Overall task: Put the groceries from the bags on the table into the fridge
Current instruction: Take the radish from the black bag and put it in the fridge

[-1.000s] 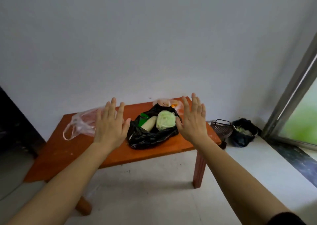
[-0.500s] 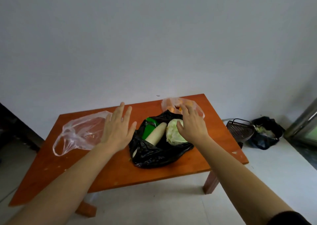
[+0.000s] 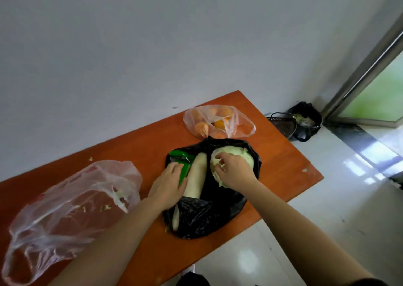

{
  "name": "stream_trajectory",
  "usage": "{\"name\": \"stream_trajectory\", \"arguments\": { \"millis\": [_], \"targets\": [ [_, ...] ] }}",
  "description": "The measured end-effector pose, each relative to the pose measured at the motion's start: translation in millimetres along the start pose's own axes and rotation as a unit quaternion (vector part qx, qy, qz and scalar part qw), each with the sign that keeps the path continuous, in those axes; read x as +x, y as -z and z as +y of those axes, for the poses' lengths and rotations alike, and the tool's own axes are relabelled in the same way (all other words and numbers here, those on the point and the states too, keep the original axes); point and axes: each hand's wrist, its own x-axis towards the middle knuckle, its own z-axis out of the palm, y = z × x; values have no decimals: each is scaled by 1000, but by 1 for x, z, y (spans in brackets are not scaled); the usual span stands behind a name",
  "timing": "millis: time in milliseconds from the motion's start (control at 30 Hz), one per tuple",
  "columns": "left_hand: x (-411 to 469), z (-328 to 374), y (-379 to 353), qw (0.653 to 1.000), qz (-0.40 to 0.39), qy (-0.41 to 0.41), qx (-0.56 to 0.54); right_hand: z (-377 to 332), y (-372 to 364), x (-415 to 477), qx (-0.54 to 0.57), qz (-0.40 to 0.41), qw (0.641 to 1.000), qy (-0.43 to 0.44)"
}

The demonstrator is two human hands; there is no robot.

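An open black bag [image 3: 209, 216] lies in the middle of the orange table [image 3: 283, 165]. Inside it are a pale green cabbage [image 3: 237, 152], a long white radish [image 3: 198, 172] and a green packet [image 3: 181, 154]. My right hand [image 3: 233, 172] grips the near side of the cabbage with curled fingers. My left hand [image 3: 168, 187] lies over the green packet, fingers closed on it, thumb against the radish. A clear bag of oranges [image 3: 218, 122] sits behind the black bag.
A crumpled, nearly empty clear bag [image 3: 72, 198] lies on the table's left part, with vegetable scraps around it. On the floor by the wall, right of the table, stand a dark basket [image 3: 282, 123] and a black rubbish bag [image 3: 305, 122]. A sliding door frame [image 3: 359, 74] is at right.
I have come closer to the table and look down on it. Both hands went from held open above the bag down into it, the right onto the cabbage, the left onto the green packet.
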Motion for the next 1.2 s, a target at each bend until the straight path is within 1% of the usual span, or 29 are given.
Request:
{"name": "stream_trajectory", "arguments": {
  "millis": [67,100,167,233,300,367,467,533,600,667,800,933,1000,1067,1200],
  "targets": [
    [17,-6,-8,998,-51,-22,1,-4,-16,5,40,-21,999,-26],
    [23,-10,-12,997,-78,-25,8,-4,-25,7,61,-45,996,-48],
    [30,-21,-26,991,-129,-25,29,-4,-42,10,76,-116,985,-102],
    [30,-33,-39,986,-162,-18,33,-4,-60,14,69,-181,971,-142],
    [26,-43,-49,986,-168,-4,6,-9,-74,21,70,-181,966,-170],
    [21,-50,-55,988,-149,10,-34,-16,-86,33,83,-174,958,-211],
    [13,-58,-58,990,-127,15,-60,-26,-103,47,133,-233,921,-284],
    [9,-64,-59,990,-126,10,-60,-27,-112,54,163,-246,899,-323],
    [6,-69,-60,989,-137,-3,-54,-20,-125,60,196,-236,880,-363],
    [3,-72,-62,988,-150,-15,-41,-14,-137,64,219,-219,875,-373],
    [-2,-67,-63,987,-158,2,-35,-16,-140,67,224,-191,885,-361],
    [-3,-60,-60,980,-191,17,-50,-18,-131,70,200,-139,905,-349],
    [-3,-58,-57,976,-205,29,-69,-21,-127,70,208,-105,907,-351],
    [-1,-57,-53,972,-214,37,-91,-23,-124,70,245,-78,896,-361],
    [8,-61,-41,957,-227,85,-159,-30,-116,68,333,-41,856,-393]
  ]
}}
